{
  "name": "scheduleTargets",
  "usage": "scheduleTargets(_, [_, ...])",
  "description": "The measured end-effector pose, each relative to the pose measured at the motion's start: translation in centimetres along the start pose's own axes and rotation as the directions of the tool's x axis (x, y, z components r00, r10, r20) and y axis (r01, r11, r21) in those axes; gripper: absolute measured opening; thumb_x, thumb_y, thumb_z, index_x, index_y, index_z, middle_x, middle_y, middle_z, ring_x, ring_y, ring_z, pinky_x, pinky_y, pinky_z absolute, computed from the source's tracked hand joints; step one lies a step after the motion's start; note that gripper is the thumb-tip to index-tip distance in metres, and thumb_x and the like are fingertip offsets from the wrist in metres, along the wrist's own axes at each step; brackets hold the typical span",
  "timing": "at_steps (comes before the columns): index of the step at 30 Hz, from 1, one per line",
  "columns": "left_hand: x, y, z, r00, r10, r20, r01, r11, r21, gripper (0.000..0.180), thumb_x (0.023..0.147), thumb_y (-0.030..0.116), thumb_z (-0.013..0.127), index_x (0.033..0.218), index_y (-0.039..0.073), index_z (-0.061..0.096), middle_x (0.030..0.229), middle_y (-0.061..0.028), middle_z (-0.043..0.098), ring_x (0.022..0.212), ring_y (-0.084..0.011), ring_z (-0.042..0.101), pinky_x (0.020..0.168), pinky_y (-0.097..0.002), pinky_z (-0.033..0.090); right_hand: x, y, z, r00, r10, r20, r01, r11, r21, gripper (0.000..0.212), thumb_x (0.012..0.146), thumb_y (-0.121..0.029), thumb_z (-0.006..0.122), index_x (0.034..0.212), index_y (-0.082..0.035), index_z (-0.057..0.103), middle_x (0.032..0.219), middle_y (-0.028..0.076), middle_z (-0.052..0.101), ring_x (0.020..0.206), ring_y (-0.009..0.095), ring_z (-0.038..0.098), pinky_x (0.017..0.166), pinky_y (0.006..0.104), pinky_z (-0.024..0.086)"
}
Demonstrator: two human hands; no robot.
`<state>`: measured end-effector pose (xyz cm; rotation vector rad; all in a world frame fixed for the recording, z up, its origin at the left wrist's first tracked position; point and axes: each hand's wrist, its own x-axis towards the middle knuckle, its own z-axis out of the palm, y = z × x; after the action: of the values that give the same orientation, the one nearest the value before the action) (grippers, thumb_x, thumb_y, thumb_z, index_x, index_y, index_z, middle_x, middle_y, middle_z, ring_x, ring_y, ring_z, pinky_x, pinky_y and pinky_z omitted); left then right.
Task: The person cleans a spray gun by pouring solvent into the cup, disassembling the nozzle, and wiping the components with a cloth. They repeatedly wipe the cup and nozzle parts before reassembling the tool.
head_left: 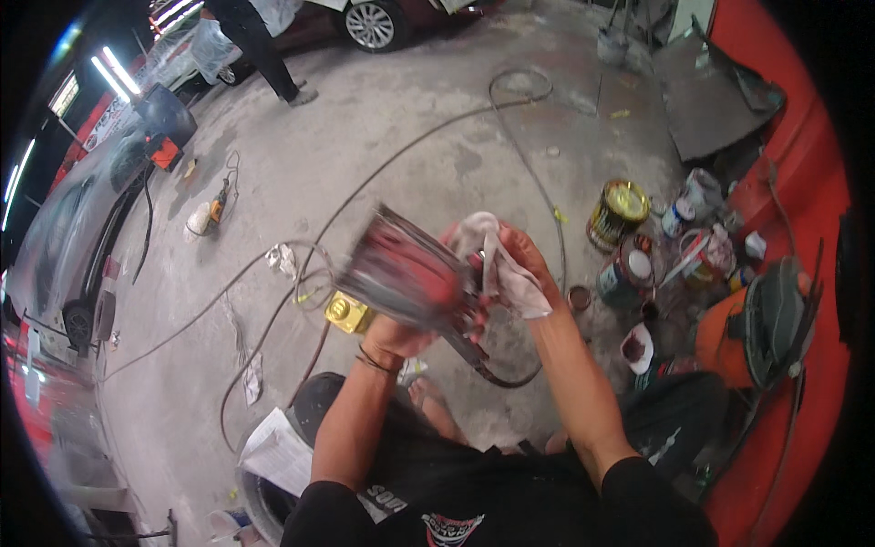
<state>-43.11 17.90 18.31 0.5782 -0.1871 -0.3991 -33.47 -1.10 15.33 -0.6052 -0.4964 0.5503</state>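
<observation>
In front of my lap I hold a spray gun (406, 269) with a large metal cup streaked in dark red paint, tilted and blurred by motion. My left hand (401, 335) is closed around its lower side. A dark hose curves away beneath it. My right hand (521, 253) grips a crumpled pale pink rag (510, 278), pressed against the gun's right end. The rag hides part of the gun and most of my right fingers. Just beyond my left wrist, a yellow can (346, 312) rests on the floor.
Paint cans (620, 214), tubs and an orange bucket (729, 333) crowd my right beside a red panel (802, 182). Hoses (410, 141) loop over the concrete floor. A polisher (208, 217) lies left. Plastic-covered cars (82, 228) and a standing person (260, 50) are farther off.
</observation>
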Motion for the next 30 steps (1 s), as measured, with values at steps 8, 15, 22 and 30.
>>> scheduleTargets(8, [0.1,2.8,-1.8,0.991,0.056,0.121,-0.072,0.988,0.134,0.118,0.083,0.004,0.081,0.174,0.020,0.007,0.138,-0.0210,0.066,0.108,-0.0387,0.073,0.084,-0.0597,0.058,-2.6,-1.1,1.4,0.987,-0.070,-0.145,0.099,0.974,0.205,0.039,0.112,-0.027,0.061,0.142,-0.002,0.062,0.117,0.011,0.076,0.101,0.017,0.075,0.086,0.0331,0.064])
scheduleTargets(15, [0.7,2.0,-3.5,0.988,0.150,-0.035,-0.124,0.911,0.393,0.080,0.098,0.025,0.079,0.164,0.015,0.036,0.151,-0.0104,0.057,0.127,-0.0279,0.064,0.106,-0.0487,0.054,0.7,-7.0,9.1,0.955,-0.293,0.041,0.252,0.730,-0.636,0.040,0.109,-0.028,0.066,0.137,0.001,0.065,0.122,0.008,0.072,0.108,0.009,0.065,0.091,0.0276,0.056])
scheduleTargets(22, [2.2,2.2,-1.3,0.942,0.334,-0.031,-0.179,0.581,0.794,0.065,0.099,0.023,0.079,0.155,0.009,0.048,0.151,-0.0061,0.056,0.139,-0.0215,0.054,0.118,-0.0408,0.045,-0.1,-2.3,11.6,0.623,-0.719,0.308,0.342,-0.104,-0.934,0.037,0.101,-0.030,0.071,0.120,0.002,0.067,0.107,0.020,0.067,0.092,0.040,0.069,0.082,0.0448,0.058])
scheduleTargets(30, [0.6,0.8,-5.5,0.980,0.161,-0.114,0.011,0.532,0.847,0.034,0.098,0.017,0.079,0.127,0.003,0.071,0.122,-0.0063,0.072,0.108,-0.0165,0.069,0.092,-0.0349,0.058,4.8,-5.8,8.4,1.000,0.006,0.028,0.026,0.228,-0.973,0.043,0.110,-0.035,0.050,0.114,0.001,0.073,0.102,0.028,0.070,0.098,0.045,0.069,0.085,0.0494,0.056])
